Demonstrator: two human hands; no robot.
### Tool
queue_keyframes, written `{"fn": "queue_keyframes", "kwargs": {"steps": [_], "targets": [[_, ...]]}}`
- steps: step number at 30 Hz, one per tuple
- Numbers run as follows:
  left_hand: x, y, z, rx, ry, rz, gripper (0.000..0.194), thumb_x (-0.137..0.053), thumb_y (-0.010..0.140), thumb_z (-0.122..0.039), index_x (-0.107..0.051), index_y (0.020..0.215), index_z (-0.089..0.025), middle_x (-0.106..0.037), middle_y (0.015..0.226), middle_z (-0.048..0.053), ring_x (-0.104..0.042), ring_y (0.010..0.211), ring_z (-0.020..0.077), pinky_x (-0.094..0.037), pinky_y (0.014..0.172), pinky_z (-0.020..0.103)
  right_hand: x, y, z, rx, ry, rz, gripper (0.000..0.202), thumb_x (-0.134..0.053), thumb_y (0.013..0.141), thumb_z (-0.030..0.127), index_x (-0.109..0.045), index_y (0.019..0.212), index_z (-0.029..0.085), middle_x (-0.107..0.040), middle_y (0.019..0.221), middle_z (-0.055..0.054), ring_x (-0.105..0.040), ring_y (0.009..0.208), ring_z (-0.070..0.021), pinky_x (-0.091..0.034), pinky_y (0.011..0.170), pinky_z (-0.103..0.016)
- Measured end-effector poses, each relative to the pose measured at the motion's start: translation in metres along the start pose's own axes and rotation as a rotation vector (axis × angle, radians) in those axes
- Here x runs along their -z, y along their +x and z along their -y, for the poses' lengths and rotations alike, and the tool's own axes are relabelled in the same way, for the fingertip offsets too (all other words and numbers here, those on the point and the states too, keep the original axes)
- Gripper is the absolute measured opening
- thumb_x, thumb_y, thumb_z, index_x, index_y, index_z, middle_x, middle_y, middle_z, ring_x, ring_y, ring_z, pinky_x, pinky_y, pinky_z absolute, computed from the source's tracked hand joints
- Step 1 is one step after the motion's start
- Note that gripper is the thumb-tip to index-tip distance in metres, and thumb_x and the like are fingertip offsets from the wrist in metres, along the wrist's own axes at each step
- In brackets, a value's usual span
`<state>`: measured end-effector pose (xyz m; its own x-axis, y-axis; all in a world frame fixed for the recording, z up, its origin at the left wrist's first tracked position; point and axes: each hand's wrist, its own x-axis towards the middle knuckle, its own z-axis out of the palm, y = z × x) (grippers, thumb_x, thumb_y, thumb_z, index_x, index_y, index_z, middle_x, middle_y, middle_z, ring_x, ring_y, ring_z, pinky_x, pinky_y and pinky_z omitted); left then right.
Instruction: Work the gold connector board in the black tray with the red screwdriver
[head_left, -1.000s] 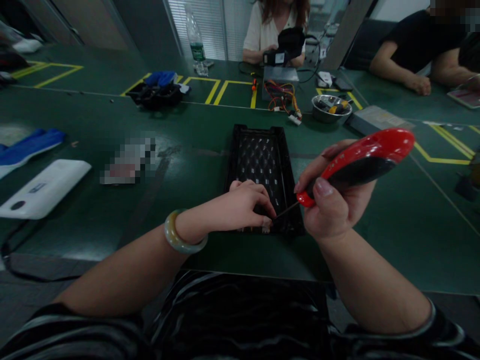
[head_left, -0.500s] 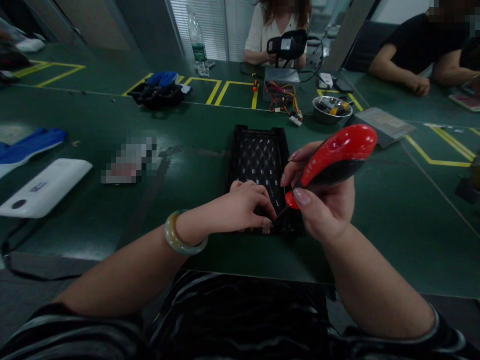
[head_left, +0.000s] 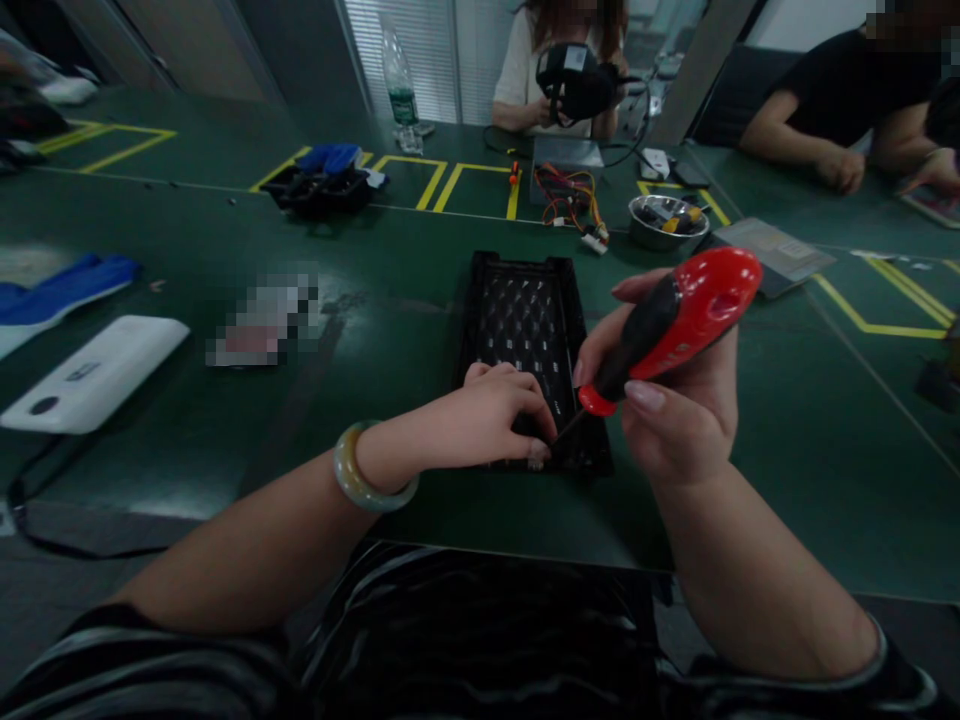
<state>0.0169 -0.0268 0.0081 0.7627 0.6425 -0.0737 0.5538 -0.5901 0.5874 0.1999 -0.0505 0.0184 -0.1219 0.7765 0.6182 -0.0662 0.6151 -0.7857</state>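
Note:
A red and black screwdriver [head_left: 675, 318] is in my right hand [head_left: 679, 410], with thumb and fingers closed around its handle. The thin shaft slants down and left toward the near end of a black plastic panel [head_left: 577, 330] lying on the table. Close to the screwdriver tip, the fingertips of my left hand [head_left: 502, 415] are pinched together over the panel's near edge. Whatever they grip, and the exact spot where the tip rests, is hidden by the fingers. Small pale marks dot the panel's patterned inner face.
The green table [head_left: 390, 390] carries a white power bank [head_left: 97, 375] and a blue glove [head_left: 67, 285] at left. Farther back are a metal bowl of tools [head_left: 664, 235], bundled cables [head_left: 570, 195], a grey metal plate [head_left: 780, 255] and a bottle [head_left: 400, 90]. Two people sit opposite.
The screwdriver handle has turned in my right hand, which has shifted slightly right, its grip altered. My left hand has stayed nearly still. A person opposite has raised a black device.

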Motion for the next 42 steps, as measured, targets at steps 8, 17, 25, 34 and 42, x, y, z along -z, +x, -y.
{"fn": "queue_keyframes", "kwargs": {"steps": [8,17,25,34,42], "targets": [[0.001,0.001,-0.002,0.036,0.022,0.021,0.013,-0.078,0.083,-0.040,-0.078,0.093,-0.031,-0.068,0.111,-0.002,-0.052,0.112,0.0240,-0.028,0.096,0.039,-0.002,0.004,-0.004,0.073,-0.209,-0.067,0.042,-0.055,0.091,0.064,-0.052,0.127,0.041,-0.059,0.138,0.001,-0.069,0.104,-0.0235,-0.060,0.079,-0.042],[-0.003,0.001,0.000,-0.002,0.050,-0.017,0.016,-0.076,0.085,-0.044,-0.077,0.090,-0.029,-0.068,0.107,-0.002,-0.053,0.110,0.0241,-0.026,0.097,0.040,0.002,0.007,-0.003,0.048,-0.257,-0.134,0.058,-0.048,0.089,0.066,-0.053,0.135,0.030,-0.066,0.086,-0.004,-0.063,0.071,-0.0201,-0.054,0.061,-0.037],[-0.002,0.000,0.001,-0.024,0.042,-0.019,0.015,-0.075,0.085,-0.045,-0.078,0.091,-0.031,-0.069,0.106,-0.003,-0.053,0.109,0.0236,-0.025,0.098,0.041,0.002,0.008,-0.006,0.069,-0.226,-0.194,0.056,-0.050,0.085,0.064,-0.057,0.130,0.030,-0.068,0.096,-0.007,-0.057,0.062,-0.0173,-0.050,0.055,-0.036],[-0.004,-0.001,0.003,-0.029,0.045,-0.025,0.014,-0.074,0.087,-0.043,-0.078,0.092,-0.031,-0.069,0.108,-0.001,-0.053,0.109,0.0234,-0.025,0.094,0.039,0.007,0.017,-0.013,0.339,-0.267,-0.628,0.032,-0.044,0.094,0.053,-0.064,0.114,0.040,-0.061,0.128,0.003,-0.059,0.064,-0.0082,-0.057,0.058,-0.026],[0.001,-0.004,0.003,-0.035,0.005,-0.038,0.021,-0.072,0.088,-0.050,-0.077,0.097,-0.032,-0.071,0.107,-0.002,-0.055,0.110,0.0230,-0.026,0.098,0.039,0.005,0.018,-0.024,0.194,-0.250,-0.469,0.032,-0.062,0.093,0.031,-0.055,0.124,0.034,-0.061,0.124,-0.002,-0.068,0.096,-0.0156,-0.057,0.070,-0.028]]}}
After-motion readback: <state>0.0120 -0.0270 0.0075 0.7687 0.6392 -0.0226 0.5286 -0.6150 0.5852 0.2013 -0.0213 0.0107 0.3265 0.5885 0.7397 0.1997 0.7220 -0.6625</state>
